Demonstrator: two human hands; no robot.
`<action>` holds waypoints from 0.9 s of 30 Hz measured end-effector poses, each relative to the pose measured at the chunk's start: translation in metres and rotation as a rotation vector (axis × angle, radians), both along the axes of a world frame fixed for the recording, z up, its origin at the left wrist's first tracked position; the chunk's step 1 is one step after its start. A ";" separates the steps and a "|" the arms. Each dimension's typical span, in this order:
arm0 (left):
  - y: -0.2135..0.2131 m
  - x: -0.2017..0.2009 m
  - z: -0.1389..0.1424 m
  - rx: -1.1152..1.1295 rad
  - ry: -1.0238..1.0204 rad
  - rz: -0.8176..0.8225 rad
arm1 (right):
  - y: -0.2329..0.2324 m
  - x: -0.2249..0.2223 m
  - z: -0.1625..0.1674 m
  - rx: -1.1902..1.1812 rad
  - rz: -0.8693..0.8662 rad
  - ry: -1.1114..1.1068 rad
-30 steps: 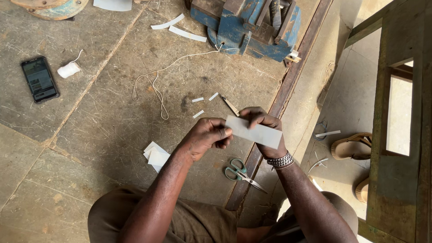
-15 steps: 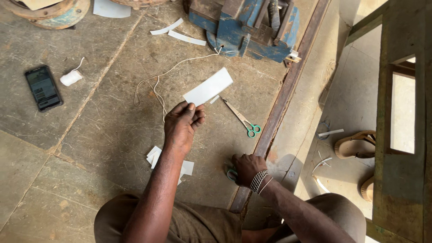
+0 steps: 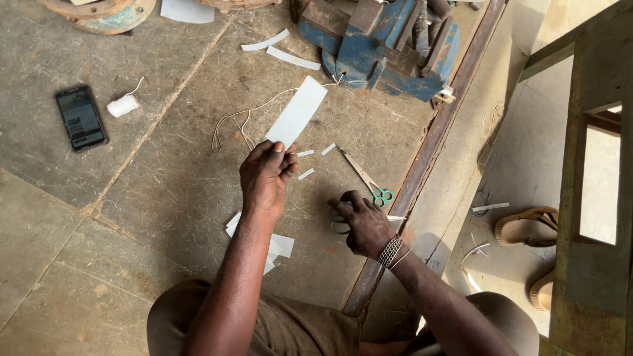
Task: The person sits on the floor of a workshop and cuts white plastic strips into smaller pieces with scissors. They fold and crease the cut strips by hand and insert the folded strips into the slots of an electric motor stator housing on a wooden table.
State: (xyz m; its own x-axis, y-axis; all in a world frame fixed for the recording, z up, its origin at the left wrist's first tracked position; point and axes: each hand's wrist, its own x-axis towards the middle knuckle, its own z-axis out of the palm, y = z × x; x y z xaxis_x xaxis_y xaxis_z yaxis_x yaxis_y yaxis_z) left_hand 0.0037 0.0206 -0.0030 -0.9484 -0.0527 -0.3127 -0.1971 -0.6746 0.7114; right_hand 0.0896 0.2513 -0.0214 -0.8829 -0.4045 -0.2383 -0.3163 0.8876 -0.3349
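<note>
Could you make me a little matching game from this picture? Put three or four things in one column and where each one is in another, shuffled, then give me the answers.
Things:
1. white paper strip
2. phone
3. green-handled scissors
4. sandal

Places:
A. on the floor, far from both hands, beside a small spool of white thread
B. held up in the left hand
C. on the lower floor beyond the metal rail
D. on the floor just above the right hand

Pairs: 1-B, 2-A, 3-D, 4-C
</note>
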 end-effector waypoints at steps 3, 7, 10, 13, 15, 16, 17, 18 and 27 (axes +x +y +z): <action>0.004 0.001 -0.005 0.008 -0.034 -0.018 | -0.012 -0.003 0.002 0.218 0.121 -0.034; 0.016 0.005 -0.012 -0.086 -0.014 -0.147 | -0.006 -0.022 0.015 0.355 -0.126 0.141; 0.027 0.009 -0.013 -0.123 0.037 -0.245 | 0.013 -0.028 0.027 -0.081 -0.182 0.473; 0.038 0.015 -0.011 -0.032 0.050 -0.346 | 0.028 -0.023 0.029 -1.078 -0.367 -0.234; 0.046 0.021 -0.008 -0.080 0.074 -0.434 | 0.032 -0.013 0.023 -1.286 -0.389 -0.345; 0.049 0.026 -0.007 -0.104 0.081 -0.478 | 0.034 -0.009 0.019 -1.389 -0.402 -0.404; 0.052 0.030 -0.005 -0.126 0.081 -0.515 | 0.035 -0.006 0.014 -1.382 -0.438 -0.373; 0.054 0.034 -0.004 -0.146 0.081 -0.553 | 0.037 -0.004 0.009 -1.372 -0.475 -0.343; 0.063 0.046 0.005 -0.105 0.087 -0.710 | 0.062 0.003 -0.007 -1.312 -0.333 -0.324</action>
